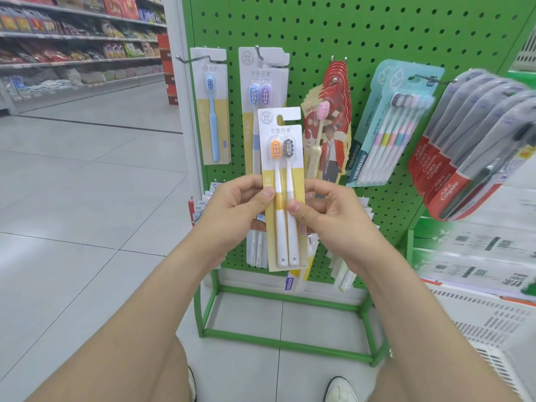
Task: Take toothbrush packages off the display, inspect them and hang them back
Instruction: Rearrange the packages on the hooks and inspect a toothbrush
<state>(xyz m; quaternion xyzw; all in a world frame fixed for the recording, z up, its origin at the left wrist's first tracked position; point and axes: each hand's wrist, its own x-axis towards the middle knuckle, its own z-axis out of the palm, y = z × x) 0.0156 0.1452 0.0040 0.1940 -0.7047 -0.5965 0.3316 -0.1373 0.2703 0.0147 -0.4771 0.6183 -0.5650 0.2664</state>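
Head camera view, looking forward and down in a shop aisle. Two bare forearms reach in from the bottom of the frame. Between them, a two-brush toothbrush package [285, 132] is held upright, in front of a green pegboard display [377, 30] and off its hooks. The card is white above and yellow below. It carries one brush with an orange head and one with a dark grey head, both with white handles.

The left hand [235, 207] pinches the card's left edge, thumb pressed on the front and fingers curled behind. The right hand [327, 216] grips the right edge the same way, its thumb lying on the front over the right brush handle.

Behind, on the pegboard hooks from left to right, hang:
- a single blue toothbrush package [213, 111]
- a blue-and-purple two-brush package [261, 82], partly hidden by the held one
- a stack of red packages [336, 91]
- a teal multi-brush pack [391, 126]
- a thick row of Colgate packages [470, 158]

More packs hang lower down, mostly hidden. To the left are a pale tiled floor [87, 198] and stocked shelves [72, 39]. A white shoe [340, 388] shows at the bottom edge.
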